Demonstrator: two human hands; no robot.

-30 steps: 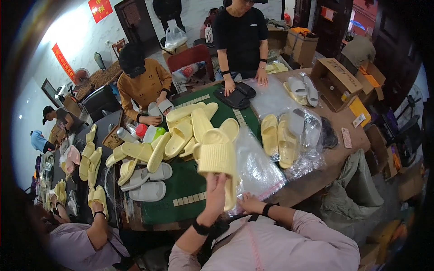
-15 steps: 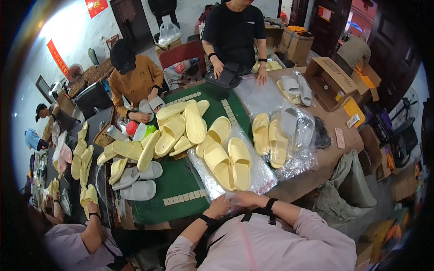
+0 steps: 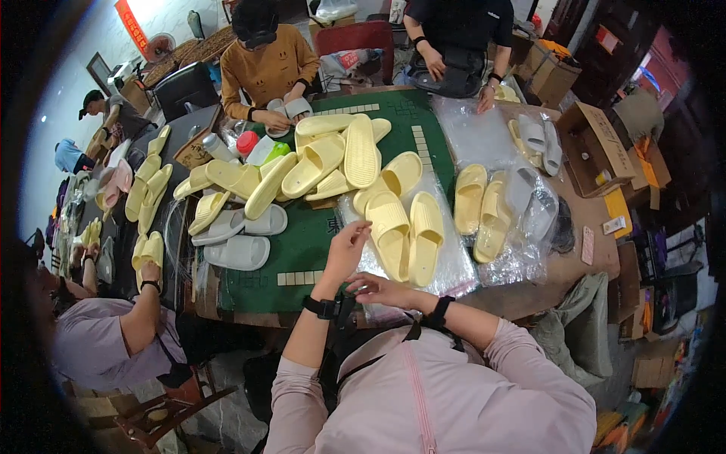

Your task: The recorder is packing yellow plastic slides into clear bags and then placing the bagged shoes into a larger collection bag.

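Observation:
My left hand (image 3: 348, 250) is raised at the near left of a pair of yellow slide sandals, its loosely bent fingers close to the left slide (image 3: 390, 234). Whether the fingertips touch that slide, I cannot tell. My right hand (image 3: 384, 292) is lower, over the near edge of the plastic bags, with its fingers apart and pointing left. Neither hand shows anything held. The right slide (image 3: 426, 240) of the pair lies beside the left one on a stack of clear plastic bags (image 3: 454, 274). Another yellow slide (image 3: 398, 178) rests just beyond them.
A heap of yellow slides (image 3: 314, 163) and several grey slides (image 3: 238, 253) cover the left of the green-topped table (image 3: 306, 236). Bagged slides (image 3: 529, 200) and an open cardboard box (image 3: 597, 151) are at the right. Co-workers handle footwear across the table and at the left.
My hands have come apart from the near edge of the plastic bags. The left has risen toward the yellow pair; the right stays low with fingers spread. The view has shifted.

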